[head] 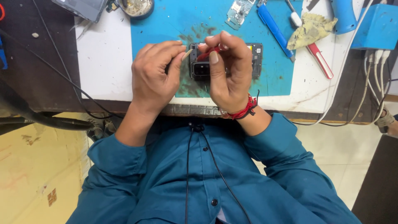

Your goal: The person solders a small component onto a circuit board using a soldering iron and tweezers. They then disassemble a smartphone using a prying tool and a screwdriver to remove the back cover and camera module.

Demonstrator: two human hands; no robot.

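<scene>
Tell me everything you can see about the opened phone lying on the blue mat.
The opened phone lies flat on the stained blue mat, back cover off, dark frame and inner parts exposed. A black camera block sits at its left end. Both hands hide its middle: the right hand holds a small red tool over it, the left hand pinches a thin pale stick beside it.

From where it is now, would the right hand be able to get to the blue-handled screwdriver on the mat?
Probably yes. The blue screwdriver lies in the open on the mat, just beyond the right hand, with nothing over it. But that hand already pinches a small red tool, so it would need to put that down.
</scene>
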